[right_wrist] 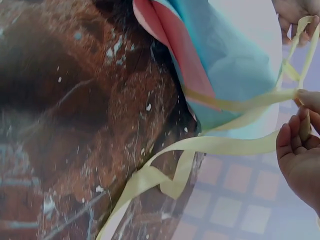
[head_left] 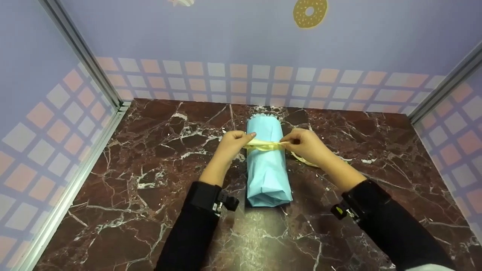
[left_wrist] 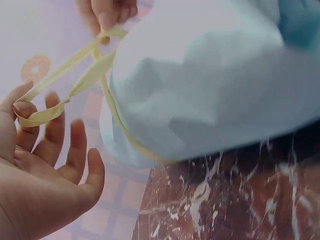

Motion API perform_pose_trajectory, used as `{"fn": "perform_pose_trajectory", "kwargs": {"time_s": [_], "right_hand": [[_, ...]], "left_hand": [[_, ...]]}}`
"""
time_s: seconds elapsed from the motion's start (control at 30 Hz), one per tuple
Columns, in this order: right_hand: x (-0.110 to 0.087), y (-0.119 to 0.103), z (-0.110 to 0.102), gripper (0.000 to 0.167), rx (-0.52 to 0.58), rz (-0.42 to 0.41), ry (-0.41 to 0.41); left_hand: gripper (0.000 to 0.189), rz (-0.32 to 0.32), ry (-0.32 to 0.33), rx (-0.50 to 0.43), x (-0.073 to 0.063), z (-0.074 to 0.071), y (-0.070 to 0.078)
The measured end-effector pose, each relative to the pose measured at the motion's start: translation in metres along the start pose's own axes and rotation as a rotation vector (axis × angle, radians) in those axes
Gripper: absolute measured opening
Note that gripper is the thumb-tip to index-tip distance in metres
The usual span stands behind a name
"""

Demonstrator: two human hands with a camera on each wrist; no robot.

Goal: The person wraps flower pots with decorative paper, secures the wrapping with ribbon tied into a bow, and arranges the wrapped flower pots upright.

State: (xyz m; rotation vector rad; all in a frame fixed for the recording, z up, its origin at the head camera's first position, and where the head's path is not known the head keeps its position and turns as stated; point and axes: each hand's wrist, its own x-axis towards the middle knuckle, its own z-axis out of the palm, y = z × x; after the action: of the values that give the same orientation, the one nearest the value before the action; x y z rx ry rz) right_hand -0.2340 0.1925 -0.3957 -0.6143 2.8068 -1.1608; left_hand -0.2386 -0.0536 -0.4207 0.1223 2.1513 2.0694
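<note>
The light-blue, roll-shaped paper-like wrapper (head_left: pixel 267 173) at the centre of the frame looked smooth and matt, faintly creased towards its lower end. The flat, pale-yellow cloth ribbon (head_left: pixel 266 147) across it had a soft satin sheen. The dark red-brown, white-veined, stone-look bench (head_left: pixel 150 218) was polished, catching a glossy glare at bottom centre. The silver-grey metal post (head_left: pixel 83 51) at upper left appeared smooth; the black cloth sleeve (head_left: pixel 188 239) at lower left, matt.

A light-blue wrapped bundle (head_left: pixel 266 173) lies lengthwise on a marbled tabletop (head_left: pixel 124 226), a yellow ribbon (head_left: pixel 266 146) around its middle, one end trailing alongside
</note>
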Motion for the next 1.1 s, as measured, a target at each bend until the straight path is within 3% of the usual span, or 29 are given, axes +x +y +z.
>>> {"fn": "perform_pose_trajectory", "kwargs": {"time_s": [0.23,0.5,0.6,0.83,1.1], "right_hand": [[-0.006,0.005,-0.016,0.013,-0.075,0.028,0.048],[-0.013,0.016,-0.039,0.014,-0.122,0.076,0.094],[-0.016,0.019,-0.047,0.014,-0.125,0.082,0.106],[-0.022,0.023,-0.061,0.015,-0.138,0.089,0.135],[-0.029,0.026,-0.074,0.014,-0.174,0.102,0.154]], "left_hand": [[0.042,0.004,-0.019,-0.053,0.002,-0.012,0.005],[0.017,0.016,-0.047,0.082,0.005,-0.034,0.014],[0.013,0.03,-0.018,0.121,0.005,-0.042,0.017],[0.013,0.078,0.056,0.109,0.005,-0.058,0.023],[0.015,0.062,0.093,0.116,0.002,-0.077,0.027]]}}
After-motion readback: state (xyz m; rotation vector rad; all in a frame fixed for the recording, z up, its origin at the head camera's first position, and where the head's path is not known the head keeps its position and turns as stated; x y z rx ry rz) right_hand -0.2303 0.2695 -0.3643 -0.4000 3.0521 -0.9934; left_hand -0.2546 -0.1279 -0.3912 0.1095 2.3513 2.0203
